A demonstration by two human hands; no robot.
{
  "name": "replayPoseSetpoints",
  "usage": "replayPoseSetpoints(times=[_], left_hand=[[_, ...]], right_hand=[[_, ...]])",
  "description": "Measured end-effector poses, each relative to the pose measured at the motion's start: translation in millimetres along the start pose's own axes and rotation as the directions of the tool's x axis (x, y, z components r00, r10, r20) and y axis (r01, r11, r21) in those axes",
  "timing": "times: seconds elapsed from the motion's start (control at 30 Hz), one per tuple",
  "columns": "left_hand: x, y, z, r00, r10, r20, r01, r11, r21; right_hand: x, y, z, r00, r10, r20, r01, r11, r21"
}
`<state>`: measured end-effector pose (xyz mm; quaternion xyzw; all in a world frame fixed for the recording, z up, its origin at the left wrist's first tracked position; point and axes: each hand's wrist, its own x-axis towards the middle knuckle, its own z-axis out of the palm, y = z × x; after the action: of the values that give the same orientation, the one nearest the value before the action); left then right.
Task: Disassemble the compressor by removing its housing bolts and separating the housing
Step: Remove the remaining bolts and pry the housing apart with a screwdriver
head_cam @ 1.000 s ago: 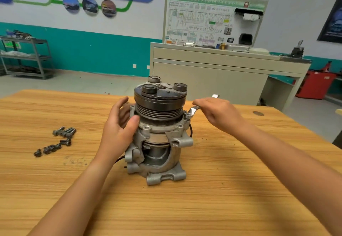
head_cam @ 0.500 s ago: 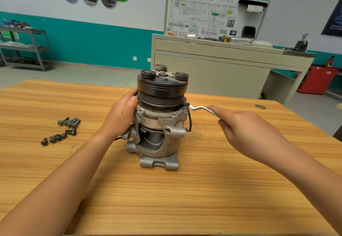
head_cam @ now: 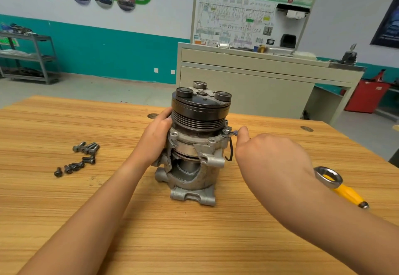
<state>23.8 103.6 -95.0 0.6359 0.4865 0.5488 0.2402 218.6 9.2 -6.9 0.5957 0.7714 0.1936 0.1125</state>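
The right hand (head_cam: pixel 269 162), closed on the wrench (head_cam: pixel 234 132), had swung it nearer about the bolt (head_cam: pixel 226 132) at 3 o'clock on the compressor (head_cam: pixel 194 151), judged further loosening, while the left hand (head_cam: pixel 156 143) gripped that upright unit, mid-table, at 9 o'clock, loose bolts (head_cam: pixel 84 156) well apart beyond.

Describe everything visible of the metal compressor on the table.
The grey cast-metal compressor stands upright on the wooden table. A black grooved pulley with three round bosses caps it; a front cutaway shows a cylinder inside. The left hand grips its left side; the right hand holds a silver wrench on its right flange bolt.
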Motion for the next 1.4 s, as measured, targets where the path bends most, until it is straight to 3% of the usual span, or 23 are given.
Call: replayPoseSetpoints(times=[0.17,0.27,0.33,0.5,0.67,0.73,0.8,0.87,0.93,1.13,1.4], left_hand=[[-1,1,-1,0.999,-0.034,-0.014,0.034,0.998,0.048],[-5,1,3,0.990,-0.077,-0.118,0.081,0.996,0.032],[-9,2,4,0.978,-0.124,-0.165,0.122,0.992,-0.021],[-23,3,0,0.983,-0.142,-0.121,0.135,0.989,-0.058],[-42,-12,-8,0.971,-0.206,-0.121,0.187,0.971,-0.150],[-51,-13,-6,0.967,-0.228,-0.110,0.213,0.969,-0.127],[-56,-13,-4,0.969,-0.225,-0.105,0.212,0.970,-0.120],[-57,-14,-1,0.972,-0.206,-0.110,0.195,0.975,-0.106],[-59,-14,0,0.977,-0.180,-0.117,0.169,0.981,-0.100],[-62,-17,4,0.976,-0.150,-0.157,0.130,0.983,-0.129],[-64,-24,10,0.956,-0.093,-0.279,0.104,0.994,0.024]], right_hand=[[-2,6,8,0.996,-0.052,-0.074,0.043,0.992,-0.117],[9,25,16,0.980,-0.123,-0.156,0.095,0.980,-0.175],[23,46,19,0.961,-0.190,-0.203,0.153,0.971,-0.186],[66,89,27,0.877,-0.390,-0.280,0.326,0.912,-0.250],[98,69,50,0.752,-0.387,-0.534,0.460,0.888,0.003],[98,60,62,0.703,-0.278,-0.655,0.477,0.867,0.144],[90,54,74,0.695,-0.062,-0.716,0.442,0.823,0.358],[77,55,80,0.701,0.202,-0.684,0.386,0.699,0.602],[59,60,84,0.723,0.277,-0.633,0.358,0.633,0.686],[11,62,76,0.856,0.043,-0.516,0.270,0.812,0.517],[6,51,57,0.926,0.066,-0.372,0.092,0.916,0.391]])
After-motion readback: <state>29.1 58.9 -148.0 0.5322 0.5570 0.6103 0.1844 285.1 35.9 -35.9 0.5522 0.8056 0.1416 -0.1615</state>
